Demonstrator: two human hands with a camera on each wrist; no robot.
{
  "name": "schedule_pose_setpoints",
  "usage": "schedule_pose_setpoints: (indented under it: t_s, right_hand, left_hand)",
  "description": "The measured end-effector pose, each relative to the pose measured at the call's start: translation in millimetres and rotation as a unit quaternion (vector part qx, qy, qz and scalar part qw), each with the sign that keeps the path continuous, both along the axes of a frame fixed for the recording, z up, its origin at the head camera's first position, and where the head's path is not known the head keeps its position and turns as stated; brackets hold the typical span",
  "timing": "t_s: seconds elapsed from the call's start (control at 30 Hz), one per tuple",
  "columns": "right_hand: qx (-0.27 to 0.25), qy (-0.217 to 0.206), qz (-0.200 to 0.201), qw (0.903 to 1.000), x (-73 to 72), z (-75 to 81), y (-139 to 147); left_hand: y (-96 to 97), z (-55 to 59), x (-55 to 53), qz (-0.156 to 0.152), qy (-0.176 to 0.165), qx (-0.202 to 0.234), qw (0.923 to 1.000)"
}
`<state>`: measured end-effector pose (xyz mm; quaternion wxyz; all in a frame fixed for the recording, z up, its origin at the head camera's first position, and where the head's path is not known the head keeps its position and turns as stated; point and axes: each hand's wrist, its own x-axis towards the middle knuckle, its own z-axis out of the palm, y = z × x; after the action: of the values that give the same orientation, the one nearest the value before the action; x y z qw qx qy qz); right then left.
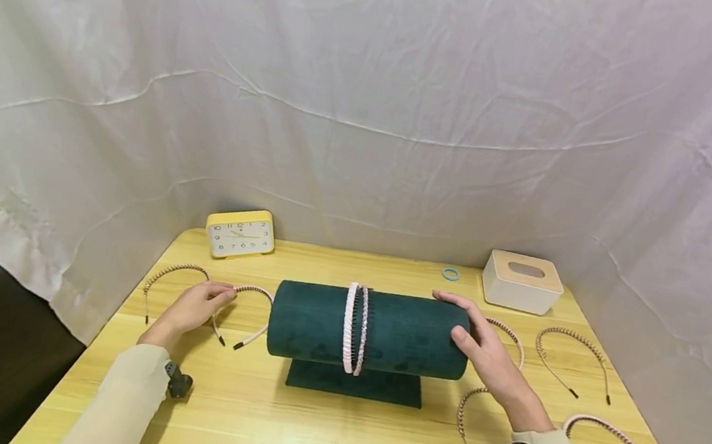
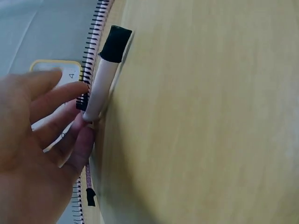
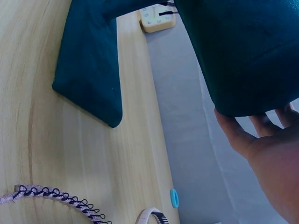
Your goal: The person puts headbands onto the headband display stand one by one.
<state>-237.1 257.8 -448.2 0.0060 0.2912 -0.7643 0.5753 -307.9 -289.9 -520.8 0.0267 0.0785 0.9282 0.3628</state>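
Note:
A dark green velvet roll on a stand [image 1: 310, 320] stands at the table's middle. Two pale braided headbands [image 1: 349, 332] sit side by side round it. On the left, my left hand [image 1: 191, 307] pinches a pale toothed headband [image 1: 261, 290] lying beside the roll. The left wrist view shows its white, black-tipped end [image 2: 100, 86] by the fingertips. My right hand [image 1: 489, 353] rests on the roll's right end, thumb at the front, fingers extended over the top and back. From the right wrist, these fingers [image 3: 233, 133] touch the roll's edge, their tips partly hidden.
Another headband [image 1: 173, 268] lies at far left, partly covered by the left hand. Several more, such as one headband [image 1: 563, 330], lie on the right. A yellow clock [image 1: 241, 234], a blue ring [image 1: 450, 273] and a tissue box [image 1: 522, 283] stand along the back.

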Motion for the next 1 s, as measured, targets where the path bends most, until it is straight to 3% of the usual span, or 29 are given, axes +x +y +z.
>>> schedule_pose_setpoints:
  t_s: [0.33, 0.5, 0.73, 1.0]
  right_hand:
    - [-0.009, -0.002, 0.0, 1.0, 0.4, 0.2, -1.2]
    - [-0.009, -0.002, 0.002, 1.0, 0.1, 0.8, -1.1]
    - [-0.011, -0.002, 0.005, 0.9999, -0.3, 0.9, -0.9]
    - [-0.005, 0.005, 0.002, 1.0, -0.7, -1.5, -0.7]
  left_hand:
    - [0.8, 6.5, 3.9, 0.03, 0.001, 0.005, 0.9995]
    - [-0.7, 12.4, 9.1, 0.045, -0.017, 0.017, 0.9987]
    - [-2.4, 17.7, 13.9, 0.074, -0.068, 0.101, 0.9898]
    - [-3.7, 15.1, 14.7, 0.057, -0.077, 0.155, 0.9833]
